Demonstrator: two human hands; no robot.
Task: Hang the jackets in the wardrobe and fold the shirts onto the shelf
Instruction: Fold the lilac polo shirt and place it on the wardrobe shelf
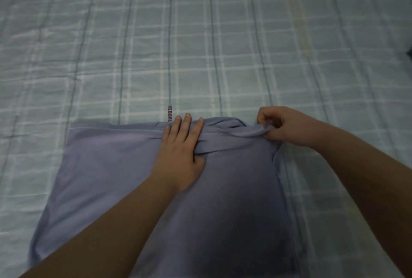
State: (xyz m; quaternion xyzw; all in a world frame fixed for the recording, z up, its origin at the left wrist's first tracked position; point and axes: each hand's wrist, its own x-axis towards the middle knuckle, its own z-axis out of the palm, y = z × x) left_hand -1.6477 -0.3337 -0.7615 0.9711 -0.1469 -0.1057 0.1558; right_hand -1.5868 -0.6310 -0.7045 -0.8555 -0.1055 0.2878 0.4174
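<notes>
Fingers point(265, 135) pinching shirt point(234, 188) far edge, left hand point(180, 155) flat

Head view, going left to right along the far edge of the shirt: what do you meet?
Bare bedsheet → shirt's far-left corner → left hand pressing flat on the shirt → right hand pinching a bunched fold → bedsheet again.

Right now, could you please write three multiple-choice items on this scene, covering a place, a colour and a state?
1. Where does the shirt lie?
A. on the checked bedcover
B. on a wardrobe shelf
C. on a hanger

2. What colour is the shirt?
A. red
B. bluish-purple
C. white

3. What is the right hand doing?
A. lying flat
B. hanging idle
C. pinching a fold of the shirt

Answers: 1 A, checked fabric surrounds it. 2 B, its whole surface shows that shade. 3 C, cloth is bunched between its fingers, while the left hand presses flat.
</notes>
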